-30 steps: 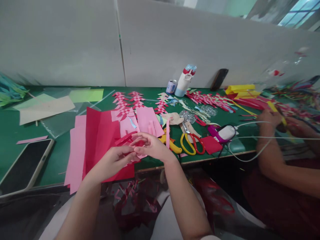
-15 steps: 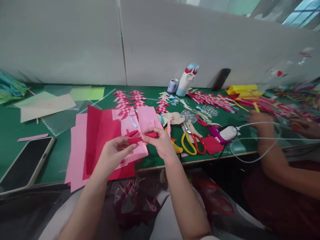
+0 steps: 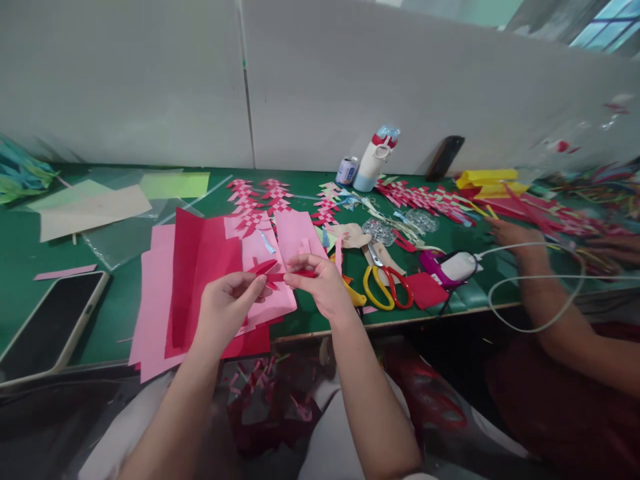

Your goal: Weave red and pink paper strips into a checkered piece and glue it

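Observation:
A narrow red paper strip (image 3: pixel 280 275) stretches between my two hands, above a pile of pink and red sheets. My left hand (image 3: pixel 231 295) pinches its left part between thumb and fingers. At its right part my right hand (image 3: pixel 315 283) closes on it, the fingertips covering some of the strip. Beneath them lie pink paper (image 3: pixel 265 307) and a folded red sheet (image 3: pixel 205 273). Beyond my hands, woven pink-and-red paper pieces (image 3: pixel 247 207) rest on the green table. Scissors with yellow and red handles (image 3: pixel 387 283) lie to the right of my right hand.
A phone (image 3: pixel 50 327) lies at the left. A white bottle (image 3: pixel 373 163) and a can (image 3: pixel 347 171) stand by the wall. At right, a co-worker's hand (image 3: pixel 515 233) is near yellow paper (image 3: pixel 487 180); a white cable (image 3: pixel 520 277) loops over the table edge.
My left thumb and fingers have shifted on the red strip, which looks narrower between my hands now. The co-worker's hand at the right has moved slightly, along with the cable.

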Tool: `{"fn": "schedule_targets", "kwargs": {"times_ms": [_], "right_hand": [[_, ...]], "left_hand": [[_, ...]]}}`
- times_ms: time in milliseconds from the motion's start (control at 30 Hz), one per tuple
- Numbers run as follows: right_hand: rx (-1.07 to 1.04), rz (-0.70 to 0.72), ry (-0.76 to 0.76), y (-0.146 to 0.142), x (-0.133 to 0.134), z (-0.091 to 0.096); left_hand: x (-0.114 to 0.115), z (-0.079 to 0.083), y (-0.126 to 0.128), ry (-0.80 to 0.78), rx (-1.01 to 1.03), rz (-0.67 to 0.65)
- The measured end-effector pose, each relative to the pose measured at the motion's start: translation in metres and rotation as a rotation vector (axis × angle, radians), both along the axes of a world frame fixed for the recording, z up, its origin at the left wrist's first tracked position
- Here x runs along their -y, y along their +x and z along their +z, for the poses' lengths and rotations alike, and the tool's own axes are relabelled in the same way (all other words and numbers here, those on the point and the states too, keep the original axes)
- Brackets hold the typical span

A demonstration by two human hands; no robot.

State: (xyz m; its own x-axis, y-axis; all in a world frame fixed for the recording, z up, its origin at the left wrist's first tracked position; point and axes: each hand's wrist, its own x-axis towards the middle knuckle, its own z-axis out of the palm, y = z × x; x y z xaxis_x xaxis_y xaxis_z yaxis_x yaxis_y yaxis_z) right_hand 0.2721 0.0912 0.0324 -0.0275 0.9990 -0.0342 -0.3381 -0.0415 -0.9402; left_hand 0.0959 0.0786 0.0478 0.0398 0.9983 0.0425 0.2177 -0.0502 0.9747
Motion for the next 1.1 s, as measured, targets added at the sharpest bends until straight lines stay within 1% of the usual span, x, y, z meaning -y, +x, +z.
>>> {"fn": "schedule_targets", "kwargs": {"times_ms": [167, 267, 533, 767, 1100], "right_hand": [[0.020, 0.016, -0.001, -0.001, 0.000, 0.000], [0.016, 0.021, 0.001, 0.000, 0.000, 0.000], [0.003, 0.023, 0.001, 0.000, 0.000, 0.000], [-0.011, -0.029, -0.023, 0.010, -0.004, -0.003], [0.018, -0.039, -0.036, 0.014, -0.004, -0.002]], "left_hand": [[0.003, 0.003, 0.001, 0.066, -0.131, 0.050], [0.005, 0.005, 0.001, 0.084, -0.166, 0.059], [0.003, 0.005, -0.001, 0.054, -0.165, 0.064], [0.000, 0.004, -0.006, 0.017, -0.049, 0.082], [-0.003, 0.002, -0.007, 0.016, -0.017, 0.088]]}}
